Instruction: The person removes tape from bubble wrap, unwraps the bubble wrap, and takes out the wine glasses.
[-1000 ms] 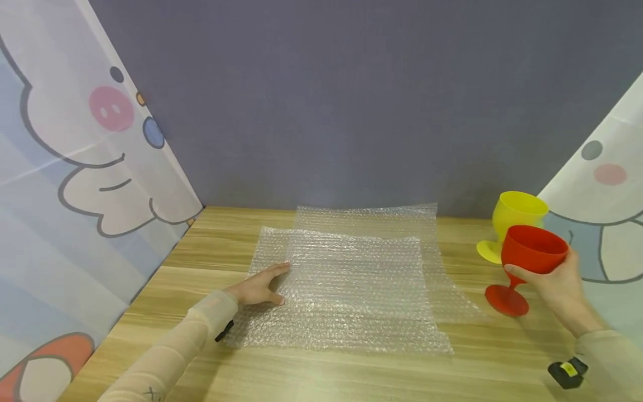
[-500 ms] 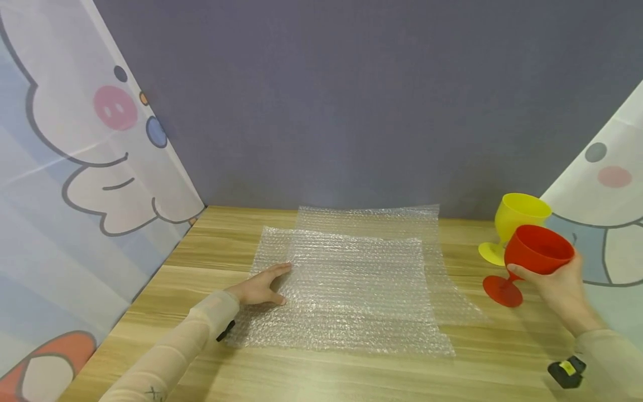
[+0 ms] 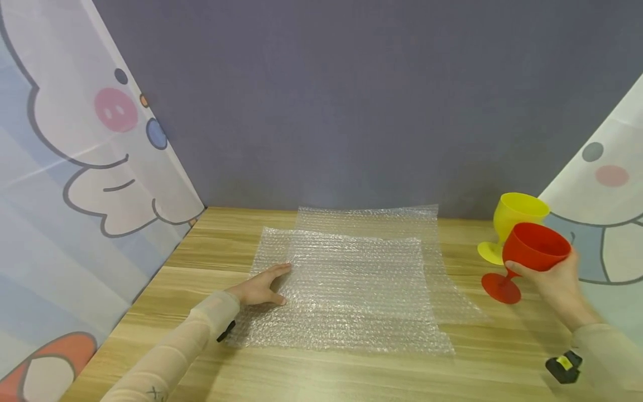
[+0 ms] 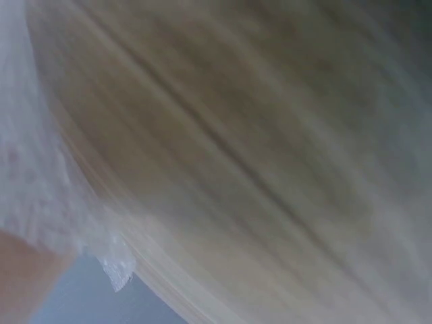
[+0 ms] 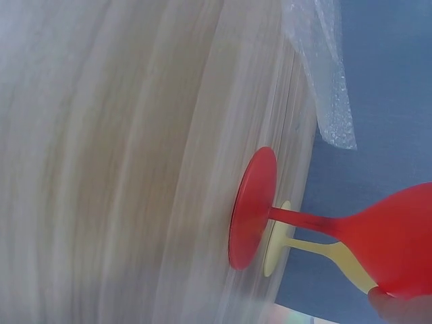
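My right hand point(image 3: 552, 285) grips a red goblet point(image 3: 536, 245) low around its bowl, thumb on the near side. The goblet leans, its foot pointing toward the left. In the right wrist view, the red goblet's round foot point(image 5: 253, 209) appears close over the table, with a fingertip point(image 5: 398, 307) at the bowl. Behind it a yellow goblet point(image 3: 519, 209) stands upright. My left hand point(image 3: 258, 287) rests with fingers extended on the left part of a bubble wrap sheet point(image 3: 351, 285). Only a bit of that hand shows at the left wrist view's edge.
A second bubble wrap sheet point(image 3: 402, 218) lies partly beneath the first, reaching to the back and right. The wooden table point(image 3: 321, 379) ends at a grey-blue panel point(image 3: 351, 106). Printed cartoon curtains point(image 3: 100, 167) hang at both sides.
The red goblet has tilted further, its foot swinging slightly left and up in the head view. My left hand and the bubble wrap have stayed put.
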`<control>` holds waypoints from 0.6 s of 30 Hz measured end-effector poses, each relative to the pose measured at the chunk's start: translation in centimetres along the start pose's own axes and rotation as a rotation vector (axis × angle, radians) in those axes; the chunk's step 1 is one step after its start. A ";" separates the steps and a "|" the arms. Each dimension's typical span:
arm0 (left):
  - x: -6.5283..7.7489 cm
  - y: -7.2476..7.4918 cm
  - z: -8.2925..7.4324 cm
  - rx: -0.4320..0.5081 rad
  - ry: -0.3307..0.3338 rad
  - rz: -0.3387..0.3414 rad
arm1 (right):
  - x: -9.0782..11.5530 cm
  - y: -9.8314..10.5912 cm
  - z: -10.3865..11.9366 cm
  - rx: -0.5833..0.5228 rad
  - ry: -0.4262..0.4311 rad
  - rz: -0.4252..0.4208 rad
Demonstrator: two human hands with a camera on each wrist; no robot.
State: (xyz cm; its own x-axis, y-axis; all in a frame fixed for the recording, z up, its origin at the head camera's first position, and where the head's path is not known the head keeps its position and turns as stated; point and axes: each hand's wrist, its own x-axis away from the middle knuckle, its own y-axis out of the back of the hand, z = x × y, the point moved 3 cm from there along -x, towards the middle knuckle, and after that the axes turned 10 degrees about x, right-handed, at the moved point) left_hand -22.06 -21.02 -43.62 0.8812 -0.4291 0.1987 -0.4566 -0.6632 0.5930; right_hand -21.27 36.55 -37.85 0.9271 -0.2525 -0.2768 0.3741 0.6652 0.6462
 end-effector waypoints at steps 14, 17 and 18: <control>0.0 0.5 -0.1 -0.111 -0.010 0.030 | 0.0 -0.5 -0.1 -0.015 -0.021 -0.002; 0.0 0.6 -0.2 -0.149 -0.003 0.027 | -0.4 -1.1 -1.3 -0.036 -0.087 0.051; 0.0 0.6 -0.2 -0.160 0.002 0.025 | -0.5 -1.4 -1.9 -0.046 -0.094 0.064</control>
